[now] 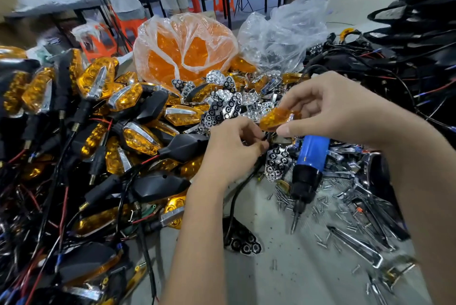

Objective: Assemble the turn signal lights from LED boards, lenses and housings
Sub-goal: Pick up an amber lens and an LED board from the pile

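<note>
My right hand (328,104) pinches an amber lens (276,118) with a chrome strip above the middle of the table. My left hand (232,149) is curled just left of and below it, its fingertips gripping a small dark part with thin wires at the lens's lower edge. What that part is stays hidden by the fingers. A blue and black electric screwdriver (308,171) lies on the table under my right wrist. Chrome reflector inserts (277,164) lie just below my hands. Finished amber and black turn signals (138,137) are piled at the left.
A clear bag of amber lenses (185,50) stands behind the pile, a crumpled clear bag (286,35) beside it. Loose screws (328,208) and chrome trim strips (355,245) cover the right. Black wired housings (404,62) are heaped far right. Two people stand at distant tables.
</note>
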### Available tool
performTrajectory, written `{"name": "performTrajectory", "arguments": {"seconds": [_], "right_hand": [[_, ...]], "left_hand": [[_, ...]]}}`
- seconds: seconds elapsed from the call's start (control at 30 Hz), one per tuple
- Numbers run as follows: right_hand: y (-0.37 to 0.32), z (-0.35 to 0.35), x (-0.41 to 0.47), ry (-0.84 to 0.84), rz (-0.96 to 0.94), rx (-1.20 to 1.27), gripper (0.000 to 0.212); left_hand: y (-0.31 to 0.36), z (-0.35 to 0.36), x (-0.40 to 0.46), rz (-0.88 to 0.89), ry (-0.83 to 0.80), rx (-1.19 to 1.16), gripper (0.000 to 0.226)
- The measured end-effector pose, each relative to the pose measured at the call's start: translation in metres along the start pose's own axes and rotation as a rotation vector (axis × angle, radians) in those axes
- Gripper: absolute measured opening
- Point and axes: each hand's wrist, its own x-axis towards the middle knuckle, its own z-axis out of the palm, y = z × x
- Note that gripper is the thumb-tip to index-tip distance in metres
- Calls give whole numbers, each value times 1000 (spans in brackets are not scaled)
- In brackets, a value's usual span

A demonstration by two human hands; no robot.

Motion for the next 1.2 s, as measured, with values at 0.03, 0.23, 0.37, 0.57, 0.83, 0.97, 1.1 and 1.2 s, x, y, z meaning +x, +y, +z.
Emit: {"name": "performTrajectory", "arguments": {"seconds": [0.03,0.23,0.37,0.57,0.83,0.97,1.1,1.2], "right_hand": [[-4,-2,-2,-59,15,-19,25],[-28,4,-6,-421,31,-152,26],[-35,31,3,-571,51,-370,29],[-31,41,4,-710,110,-331,24],[-21,28,0,-682,124,-111,18],[-13,25,2,-594,175,-161,20],[-13,30,4,-583,214,-186,22],[-14,34,5,-565,223,-225,21]], "left_hand": [[1,2,0,17,-17,31,17],[-1,1,-1,28,-45,61,18],[2,-5,-3,63,0,41,17],[5,-9,-3,75,86,19,11],[8,-8,-4,86,141,31,11],[10,-6,-5,71,183,7,13],[9,-5,-3,63,194,0,12],[11,0,-2,60,230,-37,11]]}}
